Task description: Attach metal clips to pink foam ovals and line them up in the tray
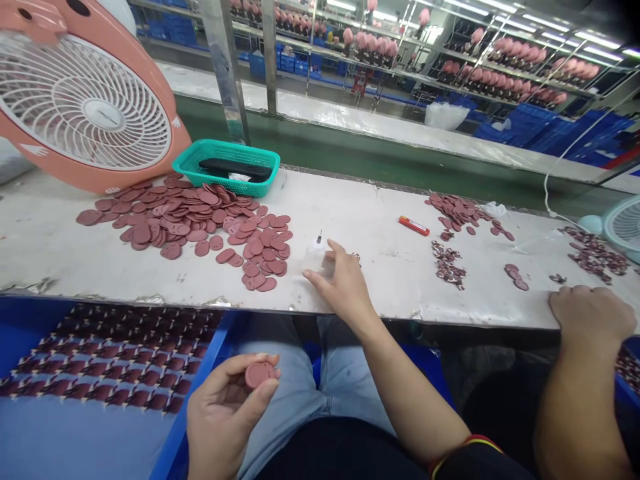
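My left hand (pixel 227 407), low at the front over my lap, pinches a dusky pink oval piece (pixel 260 375) with small dark marks between thumb and fingers. On the bench, my right hand (pixel 345 277) has its thumb and index finger curved round a small white needle-tip bottle (pixel 316 252). The bottle stands upright with its thin dark tip pointing up. My fingers partly cover its side and base. Left of it lies a large heap of similar pink oval pieces (pixel 200 210). A few small brown bits (pixel 357 259) show just behind my right hand.
A pink fan (pixel 165 110) and a green basket (pixel 274 175) holding dark items stand at the back left. Below is a blue tray (pixel 213 373) with rows of dark red parts. A red tube (pixel 414 225) lies right. Another person's hand (pixel 593 313) rests at the right edge.
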Demonstrator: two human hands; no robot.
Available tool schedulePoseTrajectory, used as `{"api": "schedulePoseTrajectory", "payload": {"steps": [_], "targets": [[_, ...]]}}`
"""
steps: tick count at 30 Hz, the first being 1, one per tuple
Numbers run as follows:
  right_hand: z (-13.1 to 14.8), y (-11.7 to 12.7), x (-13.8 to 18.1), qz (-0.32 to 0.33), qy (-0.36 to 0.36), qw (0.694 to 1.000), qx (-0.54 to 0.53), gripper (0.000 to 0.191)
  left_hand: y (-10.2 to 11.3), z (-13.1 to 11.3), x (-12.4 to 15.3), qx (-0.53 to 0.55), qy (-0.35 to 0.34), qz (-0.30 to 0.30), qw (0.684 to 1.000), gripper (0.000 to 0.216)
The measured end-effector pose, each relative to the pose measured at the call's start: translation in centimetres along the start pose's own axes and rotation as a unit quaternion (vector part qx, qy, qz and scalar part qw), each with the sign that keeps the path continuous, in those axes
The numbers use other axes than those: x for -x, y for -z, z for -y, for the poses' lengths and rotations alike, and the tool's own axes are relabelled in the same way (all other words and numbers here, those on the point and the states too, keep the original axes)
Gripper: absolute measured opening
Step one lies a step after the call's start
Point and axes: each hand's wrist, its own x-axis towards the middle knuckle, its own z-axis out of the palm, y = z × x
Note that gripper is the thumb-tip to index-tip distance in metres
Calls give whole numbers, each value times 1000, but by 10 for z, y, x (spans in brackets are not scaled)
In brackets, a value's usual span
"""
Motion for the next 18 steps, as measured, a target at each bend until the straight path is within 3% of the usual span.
{"api": "schedulePoseTrajectory", "payload": {"steps": [2, 4, 10, 15, 18], "targets": [[2, -5, -7, 20, 21, 999, 34, 39, 0, -1, -3, 33, 21, -2, 999, 36], [7, -6, -2, 27, 38, 998, 49, 31, 0, -2, -6, 70, 41, 1, 997, 39], [22, 21, 44, 96, 48, 994, -2, 50, 7, -6, -10, 174, 98, 23, 980, 48], [29, 46, 68, 129, 76, 981, -124, 32, 9, -10, -7, 200, 139, 35, 969, 42], [31, 44, 79, 115, 74, 970, -200, 40, 6, -12, -3, 197, 145, 43, 969, 45]]}}
